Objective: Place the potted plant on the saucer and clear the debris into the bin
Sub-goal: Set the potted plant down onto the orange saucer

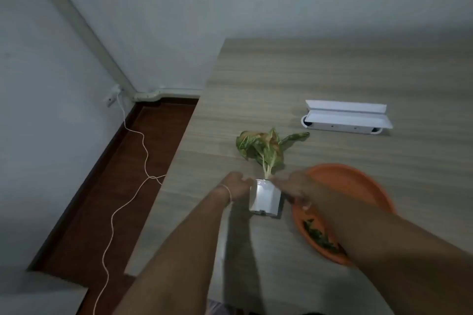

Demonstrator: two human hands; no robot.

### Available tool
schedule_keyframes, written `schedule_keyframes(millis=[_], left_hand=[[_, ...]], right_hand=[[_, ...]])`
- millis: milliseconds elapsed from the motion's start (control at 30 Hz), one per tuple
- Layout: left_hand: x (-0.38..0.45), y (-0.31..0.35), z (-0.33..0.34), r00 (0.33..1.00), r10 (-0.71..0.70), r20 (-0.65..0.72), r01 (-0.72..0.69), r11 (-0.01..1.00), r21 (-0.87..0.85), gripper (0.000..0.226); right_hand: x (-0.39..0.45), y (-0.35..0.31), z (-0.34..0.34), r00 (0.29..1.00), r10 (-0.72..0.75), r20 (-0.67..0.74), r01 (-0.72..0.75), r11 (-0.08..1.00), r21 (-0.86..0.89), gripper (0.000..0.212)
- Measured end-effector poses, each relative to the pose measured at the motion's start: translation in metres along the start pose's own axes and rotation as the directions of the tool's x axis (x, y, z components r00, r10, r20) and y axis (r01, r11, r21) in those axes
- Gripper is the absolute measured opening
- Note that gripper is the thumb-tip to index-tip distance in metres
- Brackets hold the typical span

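Observation:
A small white square pot [265, 198] with a green and reddish leafy plant [265, 147] stands on the wooden table, just left of an orange saucer [355, 181]. My left hand [234, 186] grips the pot's left side and my right hand [294, 186] grips its right side. Green leaf debris [320, 236] lies in the near part of the saucer, partly hidden by my right forearm. No bin is in view.
A white box with an open lid [345, 120] lies at the back right of the table [307, 79]. The table's left edge drops to a dark red floor [122, 186], where a white cable [143, 146] runs from a wall socket.

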State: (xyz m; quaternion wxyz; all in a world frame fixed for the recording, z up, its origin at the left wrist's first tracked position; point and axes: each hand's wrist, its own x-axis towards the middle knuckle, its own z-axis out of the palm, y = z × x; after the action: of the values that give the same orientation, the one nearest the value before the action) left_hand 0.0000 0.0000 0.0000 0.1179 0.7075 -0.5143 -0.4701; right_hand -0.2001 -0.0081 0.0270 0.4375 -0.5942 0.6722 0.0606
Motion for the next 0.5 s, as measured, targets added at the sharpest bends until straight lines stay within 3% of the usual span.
schedule_keyframes(millis=[100,200,500], left_hand=[[0.0,-0.018,0.023,0.994,-0.075,0.078,0.086,0.986,-0.146,0.047],[-0.001,-0.029,0.036,0.991,-0.09,0.102,0.117,0.946,-0.302,0.048],[-0.004,-0.015,0.031,0.998,0.007,0.06,0.012,0.949,-0.314,0.03]], right_hand=[[0.004,0.01,0.023,0.991,0.07,0.116,-0.098,0.962,0.254,0.081],[0.008,0.015,0.039,0.997,0.004,0.072,-0.025,0.955,0.296,0.075],[0.013,0.018,0.034,0.997,-0.073,0.035,0.054,0.917,0.395,0.064]])
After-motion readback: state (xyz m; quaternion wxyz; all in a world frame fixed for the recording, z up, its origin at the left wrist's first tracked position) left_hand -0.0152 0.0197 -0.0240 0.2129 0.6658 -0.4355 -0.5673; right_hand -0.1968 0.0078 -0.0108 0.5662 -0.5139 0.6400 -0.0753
